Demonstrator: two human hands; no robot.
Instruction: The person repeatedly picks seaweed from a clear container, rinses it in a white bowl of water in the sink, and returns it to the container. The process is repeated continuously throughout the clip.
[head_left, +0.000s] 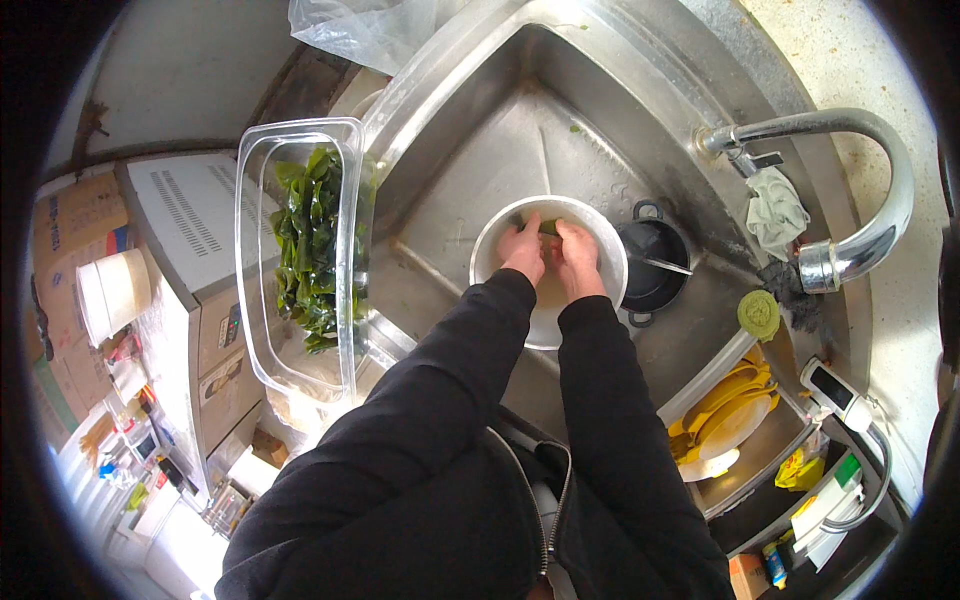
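Both hands are inside a round metal bowl (550, 337) of cloudy liquid, which stands in a stainless steel sink (480, 180). My left hand (523, 247) and my right hand (575, 251) close on a dark green leafy piece (550, 226) at the bowl's far side; most of it is hidden by the fingers. Left of the sink basin, a clear plastic tub (251, 300) holds dark green, glossy leafy strips (315, 247) that look like seaweed. Just right of the bowl sits a small black two-handled pan (651, 259) with a metal utensil across it.
A curved chrome faucet (900, 172) reaches over the right rim, near a crumpled pale cloth (776, 210) and a green scrubber (758, 315). Yellow dishes (727, 412) fill the adjoining basin at lower right. A clear plastic bag (367, 30) lies beyond the tub.
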